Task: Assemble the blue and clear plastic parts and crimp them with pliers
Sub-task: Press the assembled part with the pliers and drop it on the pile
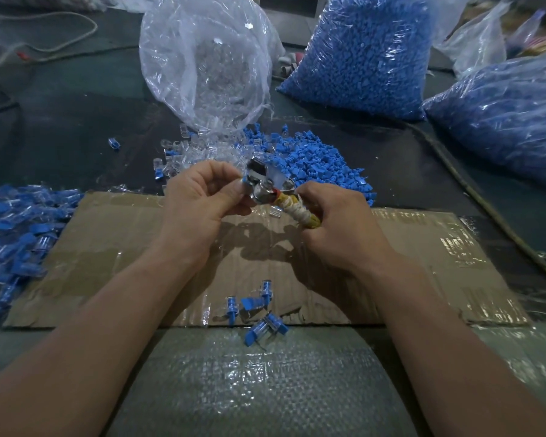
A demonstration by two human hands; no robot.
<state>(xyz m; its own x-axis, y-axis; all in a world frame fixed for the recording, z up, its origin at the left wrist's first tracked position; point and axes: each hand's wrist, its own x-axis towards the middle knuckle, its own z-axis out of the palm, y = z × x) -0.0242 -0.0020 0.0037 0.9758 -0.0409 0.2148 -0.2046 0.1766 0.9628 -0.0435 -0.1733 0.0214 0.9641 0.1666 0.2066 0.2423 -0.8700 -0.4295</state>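
Above the middle of the cardboard sheet (423, 247), the left hand (199, 200) pinches a small blue and clear part (244, 181) between thumb and curled fingers, holding it at the metal head of the pliers (267, 184). The right hand (338, 222) is wrapped around the pliers' taped yellow handles; whether the jaws actually bite the part is too small to tell. Beyond the sheet's far edge lie a pile of loose blue parts (312, 159) and scattered clear parts (186, 152), spilling from a clear bag (202, 64). A heap of assembled pieces (16, 222) overlaps the sheet's left edge, and a few more (259, 313) lie at its near edge.
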